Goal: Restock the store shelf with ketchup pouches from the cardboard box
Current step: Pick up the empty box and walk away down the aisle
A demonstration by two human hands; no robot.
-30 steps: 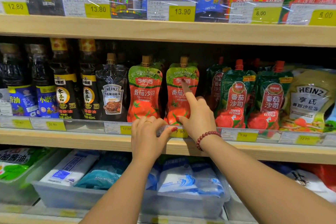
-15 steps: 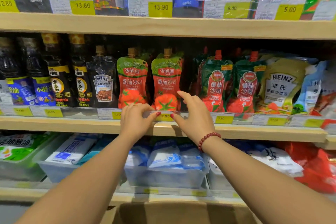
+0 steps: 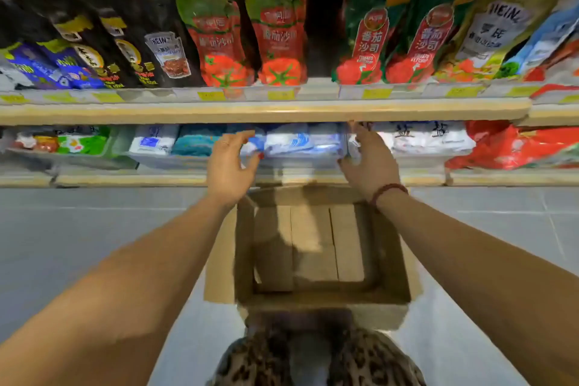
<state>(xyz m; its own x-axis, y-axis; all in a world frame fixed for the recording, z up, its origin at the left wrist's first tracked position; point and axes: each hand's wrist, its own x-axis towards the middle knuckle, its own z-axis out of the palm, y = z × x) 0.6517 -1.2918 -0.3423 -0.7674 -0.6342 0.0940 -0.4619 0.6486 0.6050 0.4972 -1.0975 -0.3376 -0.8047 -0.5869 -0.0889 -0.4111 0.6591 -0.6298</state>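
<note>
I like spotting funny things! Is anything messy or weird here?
Nothing is spilled or broken. The only oddity: the cardboard box on the floor looks empty, only its bare bottom showing, and both hands are empty too. The ketchup pouches stand neatly.

hands (image 3: 228,163): 2, both empty | cardboard box (image 3: 319,257): 1 | red-green ketchup pouches (image 3: 219,41): 2 | green ketchup pouches (image 3: 366,41): 2 | Heinz pouches (image 3: 167,53): 2

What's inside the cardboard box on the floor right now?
The cardboard box stands open, and only its bare bottom flaps show; no ketchup pouches are visible inside. The near inner wall and corners are shadowed and blurred, so anything tucked there cannot be seen. Both hands are empty above it.
</note>
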